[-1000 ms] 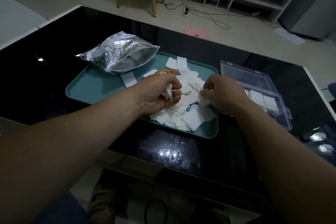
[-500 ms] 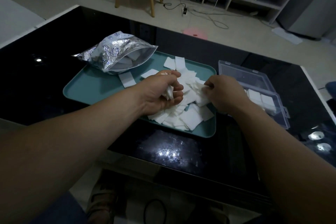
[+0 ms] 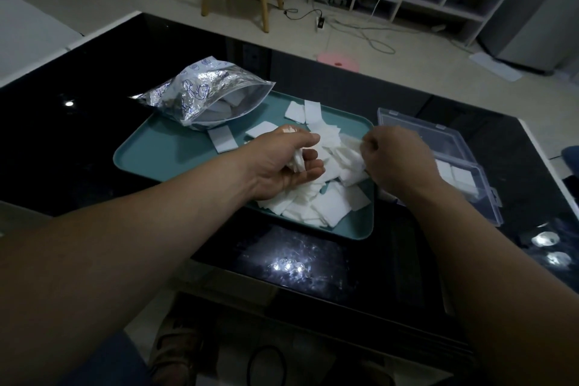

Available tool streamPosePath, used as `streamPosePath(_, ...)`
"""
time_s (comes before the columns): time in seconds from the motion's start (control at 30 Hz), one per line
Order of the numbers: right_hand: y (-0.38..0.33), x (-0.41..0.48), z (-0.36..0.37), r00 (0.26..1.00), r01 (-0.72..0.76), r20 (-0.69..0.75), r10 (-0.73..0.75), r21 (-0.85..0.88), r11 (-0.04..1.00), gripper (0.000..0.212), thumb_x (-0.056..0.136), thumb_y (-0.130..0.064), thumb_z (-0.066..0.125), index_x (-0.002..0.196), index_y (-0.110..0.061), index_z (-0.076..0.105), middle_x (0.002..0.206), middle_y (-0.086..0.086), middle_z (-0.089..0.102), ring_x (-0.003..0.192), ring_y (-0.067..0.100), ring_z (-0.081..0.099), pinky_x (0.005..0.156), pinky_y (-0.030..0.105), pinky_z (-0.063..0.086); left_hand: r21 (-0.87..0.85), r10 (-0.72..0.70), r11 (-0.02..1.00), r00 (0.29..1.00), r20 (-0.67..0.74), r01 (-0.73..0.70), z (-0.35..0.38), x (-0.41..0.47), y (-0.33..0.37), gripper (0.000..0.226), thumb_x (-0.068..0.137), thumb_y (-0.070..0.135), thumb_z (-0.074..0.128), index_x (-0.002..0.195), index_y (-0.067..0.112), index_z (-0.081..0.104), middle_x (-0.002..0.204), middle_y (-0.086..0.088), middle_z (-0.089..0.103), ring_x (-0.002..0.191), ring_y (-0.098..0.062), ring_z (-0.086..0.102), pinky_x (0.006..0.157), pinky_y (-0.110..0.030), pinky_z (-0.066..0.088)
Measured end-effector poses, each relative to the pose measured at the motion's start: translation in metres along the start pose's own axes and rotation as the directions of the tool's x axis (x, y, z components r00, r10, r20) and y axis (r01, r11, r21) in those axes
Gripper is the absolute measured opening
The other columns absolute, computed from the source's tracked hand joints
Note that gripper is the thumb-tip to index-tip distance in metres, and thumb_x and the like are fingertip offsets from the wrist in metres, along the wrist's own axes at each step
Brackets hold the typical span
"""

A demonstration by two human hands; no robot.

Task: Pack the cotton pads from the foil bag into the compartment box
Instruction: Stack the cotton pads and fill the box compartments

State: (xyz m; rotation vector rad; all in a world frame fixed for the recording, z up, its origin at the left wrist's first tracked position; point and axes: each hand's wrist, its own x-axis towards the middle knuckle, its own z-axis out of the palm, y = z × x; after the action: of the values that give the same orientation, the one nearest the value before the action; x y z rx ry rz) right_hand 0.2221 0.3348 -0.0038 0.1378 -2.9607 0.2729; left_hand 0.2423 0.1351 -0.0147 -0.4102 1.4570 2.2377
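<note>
Now right hand [image 3: 398, 163] lifts off pile [image 3: 329, 204], fingers pinching pad [image 3: 354, 147]; left hand [image 3: 282, 166] still curled round small stack [image 3: 297, 161]. Likely gathering batch for box [image 3: 463, 175], right.

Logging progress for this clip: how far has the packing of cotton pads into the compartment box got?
Done: a few pads already lie in the compartment box. In hand: the left hand grips a small stack and the right hand pinches one pad above the loose pile on the teal tray. Left: that pile, plus pads showing inside the open foil bag.
</note>
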Motion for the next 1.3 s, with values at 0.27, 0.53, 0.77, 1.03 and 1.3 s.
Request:
streamPosePath(0.27,-0.058,-0.025,0.007,0.97,0.211,-0.153,-0.189,0.145,0.967,0.025,0.098,-0.038,0.057,0.082,-0.021,0.066,0.071,-0.005,0.064,0.064,0.018,0.06,0.06,0.036,0.052,-0.035,0.092,0.996,0.986,0.139,-0.088,0.004,-0.005,0.0,0.029,0.103,0.034,0.058,0.089,0.011,0.066,0.081,-0.007,0.073,0.072,-0.014,0.073,0.069,-0.034,0.064)
streamPosePath(0.53,-0.057,-0.027,0.003,0.936,0.327,-0.019,-0.352,0.421,0.846,0.03,0.086,-0.06,0.065,0.092,-0.03,0.068,0.096,-0.012,0.067,0.097,0.015,0.06,0.086,0.042,0.049,0.011,0.026,1.0,0.989,0.149,-0.028,-0.006,-0.006,0.004,0.033,0.097,0.052,0.062,0.102,0.021,0.07,0.08,0.005,0.066,0.075,-0.007,0.065,0.062,-0.028,0.059)
streamPosePath(0.77,-0.05,-0.029,-0.009,0.935,0.114,0.162,-0.315,0.705,0.7,0.036,0.084,-0.022,0.086,0.1,-0.007,0.057,0.107,-0.001,0.068,0.083,-0.003,0.067,0.069,0.021,0.056,-0.012,-0.048,0.998,0.916,0.399,0.058,-0.011,-0.014,0.007,0.053,0.103,0.058,0.041,0.127,0.018,0.066,0.118,-0.005,0.069,0.103,-0.018,0.067,0.09,-0.037,0.059)
streamPosePath(1.03,-0.046,-0.034,-0.008,0.917,0.103,0.201,-0.345,0.716,0.69,0.046,0.078,-0.018,0.09,0.1,-0.006,0.051,0.099,0.01,0.068,0.088,0.021,0.073,0.078,0.042,0.064,-0.003,-0.081,0.996,0.909,0.408,0.09,-0.004,-0.013,0.0,0.056,0.101,0.06,0.043,0.09,0.019,0.079,0.096,-0.003,0.072,0.085,-0.014,0.069,0.075,-0.028,0.061)
streamPosePath(1.3,-0.039,-0.042,-0.01,0.927,0.162,0.175,-0.332,0.611,0.775,0.047,0.075,-0.026,0.091,0.097,-0.016,0.05,0.095,0.005,0.062,0.088,0.025,0.063,0.074,0.032,0.054,-0.031,-0.124,0.99,0.945,0.303,0.14,0.013,-0.011,-0.008,0.054,0.09,0.069,0.056,0.114,0.022,0.066,0.095,0.003,0.062,0.092,-0.012,0.064,0.071,-0.026,0.06)
